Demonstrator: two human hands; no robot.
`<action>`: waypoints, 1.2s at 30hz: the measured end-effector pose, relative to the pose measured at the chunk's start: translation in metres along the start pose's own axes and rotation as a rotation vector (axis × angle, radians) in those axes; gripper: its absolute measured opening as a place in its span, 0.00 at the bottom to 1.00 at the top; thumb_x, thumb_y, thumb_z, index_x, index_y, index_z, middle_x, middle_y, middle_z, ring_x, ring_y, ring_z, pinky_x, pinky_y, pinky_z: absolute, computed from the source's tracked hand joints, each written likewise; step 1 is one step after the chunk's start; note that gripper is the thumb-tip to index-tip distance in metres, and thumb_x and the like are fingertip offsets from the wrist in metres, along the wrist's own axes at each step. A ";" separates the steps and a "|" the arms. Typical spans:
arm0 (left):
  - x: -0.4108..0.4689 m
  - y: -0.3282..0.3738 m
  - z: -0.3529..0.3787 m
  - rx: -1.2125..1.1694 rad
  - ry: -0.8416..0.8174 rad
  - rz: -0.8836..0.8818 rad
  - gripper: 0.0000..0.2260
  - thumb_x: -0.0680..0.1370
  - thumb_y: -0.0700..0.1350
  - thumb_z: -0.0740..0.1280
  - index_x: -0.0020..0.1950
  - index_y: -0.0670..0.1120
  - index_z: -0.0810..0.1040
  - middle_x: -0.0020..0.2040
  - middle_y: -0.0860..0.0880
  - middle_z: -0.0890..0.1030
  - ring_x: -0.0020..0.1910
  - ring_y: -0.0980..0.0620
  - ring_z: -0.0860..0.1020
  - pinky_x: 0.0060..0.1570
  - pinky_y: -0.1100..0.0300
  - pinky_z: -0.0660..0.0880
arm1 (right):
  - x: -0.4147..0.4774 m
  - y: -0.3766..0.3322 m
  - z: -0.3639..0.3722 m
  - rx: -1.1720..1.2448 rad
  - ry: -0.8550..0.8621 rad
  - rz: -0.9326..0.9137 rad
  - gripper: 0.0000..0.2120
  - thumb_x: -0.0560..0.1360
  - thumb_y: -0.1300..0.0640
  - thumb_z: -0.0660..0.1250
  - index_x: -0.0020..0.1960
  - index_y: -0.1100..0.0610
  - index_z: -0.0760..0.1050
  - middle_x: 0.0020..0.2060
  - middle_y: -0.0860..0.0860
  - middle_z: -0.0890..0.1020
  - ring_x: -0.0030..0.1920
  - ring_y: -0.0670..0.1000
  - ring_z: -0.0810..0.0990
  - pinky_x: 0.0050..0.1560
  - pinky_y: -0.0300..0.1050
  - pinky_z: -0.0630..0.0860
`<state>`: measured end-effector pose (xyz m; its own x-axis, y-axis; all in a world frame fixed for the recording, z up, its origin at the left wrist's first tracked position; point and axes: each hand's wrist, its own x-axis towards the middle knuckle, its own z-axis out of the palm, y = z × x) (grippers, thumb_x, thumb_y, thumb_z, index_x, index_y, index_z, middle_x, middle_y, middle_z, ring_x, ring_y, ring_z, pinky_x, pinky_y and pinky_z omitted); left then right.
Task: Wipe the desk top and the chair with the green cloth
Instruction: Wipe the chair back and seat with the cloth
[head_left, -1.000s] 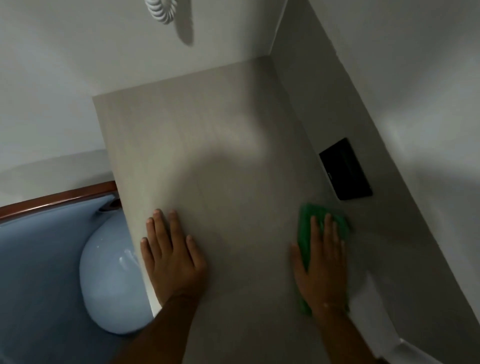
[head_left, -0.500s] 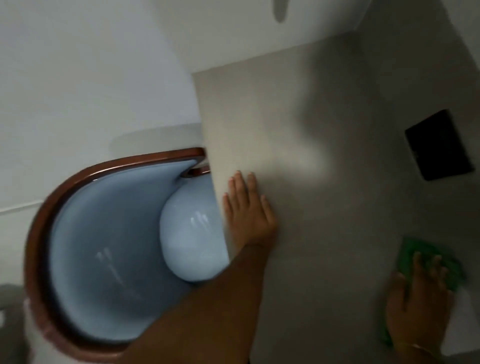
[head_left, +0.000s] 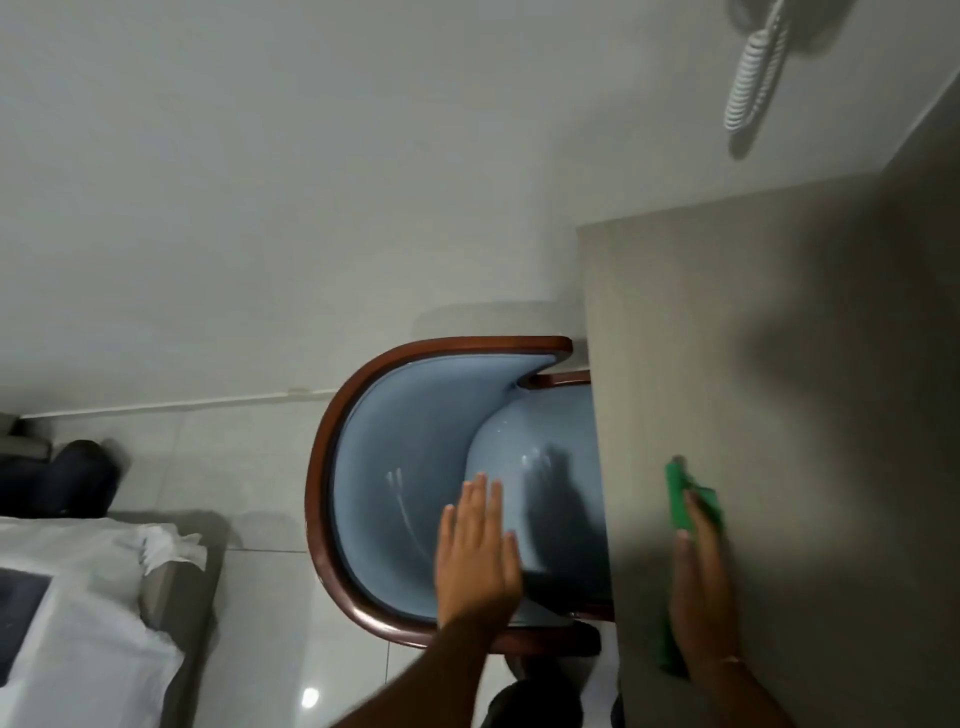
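The grey-beige desk top (head_left: 779, 364) fills the right side of the view. My right hand (head_left: 701, 592) lies flat on it near its left edge, pressing down the green cloth (head_left: 678, 499), which sticks out beyond my fingertips. A blue padded chair (head_left: 405, 467) with a curved dark wood frame stands tucked under the desk's left edge. My left hand (head_left: 478, 551) hovers over the chair seat, fingers together and extended, holding nothing.
A white wall rises behind the desk and chair, with a coiled white phone cord (head_left: 753, 78) hanging at the top right. A bed with white sheets (head_left: 78, 597) is at the lower left on a pale tiled floor. A dark bag (head_left: 67, 483) lies beyond the bed.
My left hand has left the desk top and moved over the chair seat. The right hand with the cloth has slid left to the desk's left edge. The view has swung left.
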<state>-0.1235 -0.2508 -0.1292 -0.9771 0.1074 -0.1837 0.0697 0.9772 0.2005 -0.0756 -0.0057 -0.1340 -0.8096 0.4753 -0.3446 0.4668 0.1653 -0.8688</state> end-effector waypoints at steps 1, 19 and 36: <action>-0.002 -0.025 -0.008 0.003 0.014 -0.045 0.30 0.86 0.57 0.48 0.88 0.56 0.45 0.89 0.54 0.44 0.88 0.54 0.42 0.86 0.50 0.39 | -0.010 -0.016 0.024 0.056 -0.040 -0.030 0.26 0.84 0.47 0.53 0.80 0.51 0.66 0.79 0.49 0.70 0.79 0.50 0.68 0.81 0.44 0.62; 0.130 -0.292 -0.041 -0.024 0.080 0.002 0.29 0.88 0.53 0.51 0.89 0.49 0.51 0.90 0.47 0.50 0.89 0.48 0.46 0.87 0.45 0.51 | -0.055 -0.088 0.466 0.220 -0.421 0.222 0.36 0.82 0.32 0.55 0.83 0.50 0.59 0.81 0.52 0.66 0.81 0.53 0.64 0.82 0.54 0.61; 0.153 -0.310 -0.026 -0.079 0.143 0.011 0.31 0.86 0.52 0.54 0.89 0.49 0.52 0.90 0.44 0.53 0.89 0.40 0.50 0.84 0.39 0.61 | -0.038 -0.005 0.419 -0.300 -0.719 0.398 0.32 0.87 0.42 0.50 0.86 0.47 0.40 0.85 0.47 0.50 0.84 0.51 0.55 0.79 0.42 0.51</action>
<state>-0.3001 -0.5424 -0.1941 -0.9954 0.0852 -0.0437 0.0698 0.9581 0.2778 -0.1965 -0.3868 -0.2653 -0.5477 -0.0973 -0.8310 0.7547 0.3713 -0.5409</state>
